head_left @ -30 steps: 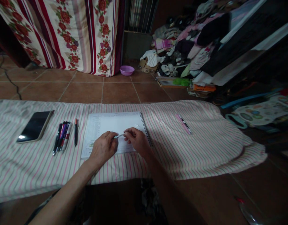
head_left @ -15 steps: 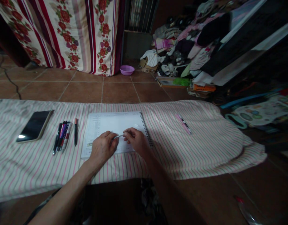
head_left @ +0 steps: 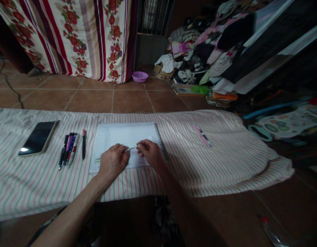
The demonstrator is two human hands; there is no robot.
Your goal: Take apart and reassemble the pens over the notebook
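Over the spiral notebook (head_left: 132, 132), my left hand (head_left: 113, 159) is closed around a slim pale pen (head_left: 127, 150), most of it hidden by the fingers. A light, greenish piece (head_left: 97, 160) shows at the other side of this hand and may be the pen's far end. With thumb and fingertips pinched, my right hand (head_left: 149, 152) grips the thin stem (head_left: 134, 148) at the pen's right end; whether it is a refill I cannot make out. A small clear piece (head_left: 151, 138) lies on the page near the spiral.
Left of the notebook lie a dark pen with an orange end (head_left: 83, 145), several pens side by side (head_left: 68, 149) and a phone (head_left: 40, 137). A pink and black pen (head_left: 202, 136) rests to the right on the striped cloth (head_left: 225, 161). A purple basin (head_left: 139, 77) stands on the floor beyond.
My left hand has shifted slightly left and my right hand slightly right and up. A little more of the thin stem shows between them.
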